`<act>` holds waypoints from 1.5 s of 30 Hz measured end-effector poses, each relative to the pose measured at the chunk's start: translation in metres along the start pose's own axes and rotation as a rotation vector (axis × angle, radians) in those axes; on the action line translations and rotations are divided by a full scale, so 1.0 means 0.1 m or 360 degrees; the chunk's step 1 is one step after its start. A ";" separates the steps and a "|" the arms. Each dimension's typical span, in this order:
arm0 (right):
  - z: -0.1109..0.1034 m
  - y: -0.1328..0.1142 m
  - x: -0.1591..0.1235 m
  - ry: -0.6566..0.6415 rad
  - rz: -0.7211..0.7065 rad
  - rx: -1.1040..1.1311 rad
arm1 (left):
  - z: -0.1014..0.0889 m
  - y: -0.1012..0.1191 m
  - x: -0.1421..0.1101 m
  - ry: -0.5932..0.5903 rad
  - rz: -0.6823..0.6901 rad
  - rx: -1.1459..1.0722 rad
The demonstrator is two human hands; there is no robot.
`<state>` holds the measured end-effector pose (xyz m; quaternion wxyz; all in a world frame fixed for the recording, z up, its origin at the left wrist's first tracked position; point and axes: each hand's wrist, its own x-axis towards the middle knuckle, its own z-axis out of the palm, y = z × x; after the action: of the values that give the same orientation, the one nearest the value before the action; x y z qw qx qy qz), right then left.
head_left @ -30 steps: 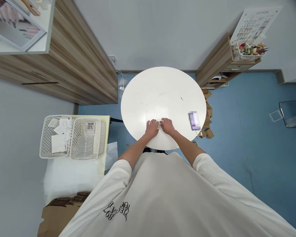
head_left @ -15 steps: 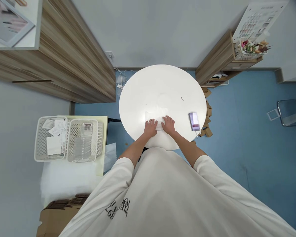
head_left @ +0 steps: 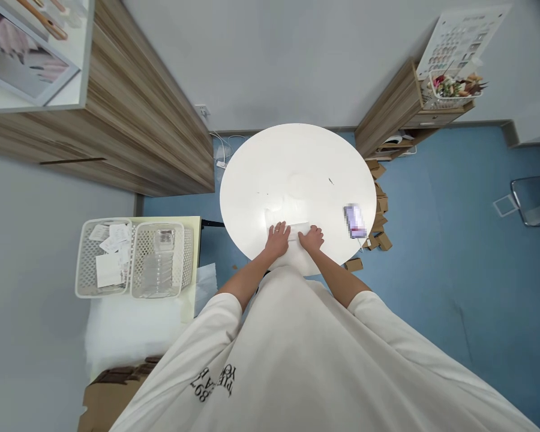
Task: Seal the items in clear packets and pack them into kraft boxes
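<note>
In the head view, a thin white sheet point(head_left: 299, 233) lies at the near edge of the round white counter point(head_left: 297, 156), between the two hands and partly under them. The left hand point(head_left: 278, 239) rests on its left part with fingers spread; the right hand point(head_left: 311, 238) has its thumb towards the sheet and its fingers bent at the right side. Whether either hand pinches the material or merely presses it, I cannot tell.

The sheet looks light, soft and limp, probably a little slippery on the smooth top and easily creased. It would best be taken flat by both side edges, with light, even pressure. A blurred purple object point(head_left: 355, 221) lies to the right on the same counter.

On the pale side counter point(head_left: 189, 300) at left, two perforated baskets stand side by side. The left basket point(head_left: 78, 258) holds white papers point(head_left: 109, 270); the right basket point(head_left: 181, 258) holds clear plastic pieces point(head_left: 157, 273), apparently stacked. At far right, a white flower basket point(head_left: 447, 104) on a wooden cabinet point(head_left: 389, 108) contains mixed flowers point(head_left: 456, 87).
</note>
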<state>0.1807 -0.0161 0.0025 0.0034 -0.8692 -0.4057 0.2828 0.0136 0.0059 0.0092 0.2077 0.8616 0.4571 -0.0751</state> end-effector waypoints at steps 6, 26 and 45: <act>0.02 -0.03 0.00 0.0071 -0.0023 0.0034 | 0.01 0.08 -0.22 -0.0097 0.0146 0.0000; 0.01 -0.07 0.05 -0.0103 -0.0248 0.0269 | 0.02 0.03 -0.20 -0.0256 0.0129 -0.0032; 0.04 -0.21 -0.13 -0.0347 -0.0875 -0.0253 | 0.21 -0.17 -0.54 0.0122 -0.0414 -0.0605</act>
<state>0.1575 -0.0122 0.0104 -0.0319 -0.6889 -0.6445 0.3303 -0.0297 -0.0356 0.0028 0.3374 0.7429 0.5778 0.0190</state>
